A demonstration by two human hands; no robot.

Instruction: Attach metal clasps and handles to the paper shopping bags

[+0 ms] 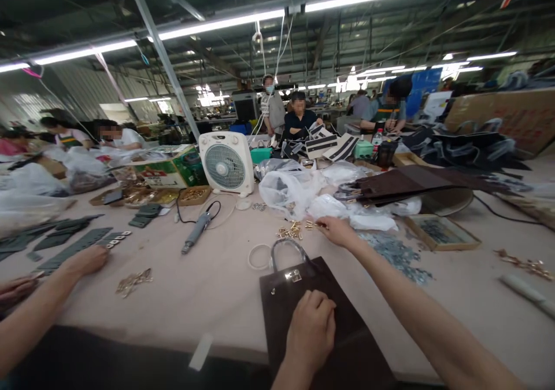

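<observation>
While your left hand [310, 332] rests on a brown bag [281, 303] – clasp [293, 275] and handle [288, 242] already fitted (grip unclear) – your right hand [340, 232] reaches the loose gold fittings [289, 231], its hold also unclear.

Left hand [310, 333] palm down, fingers [321, 303] curled, right hand [339, 232] extended on outstretched arm [416, 303]

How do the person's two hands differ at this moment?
The left hand rests on a dark brown bag, the right hand reaches to small gold metal fittings. The left hand lies close to the person, the right hand is stretched far forward. Both hands are bare.
</observation>
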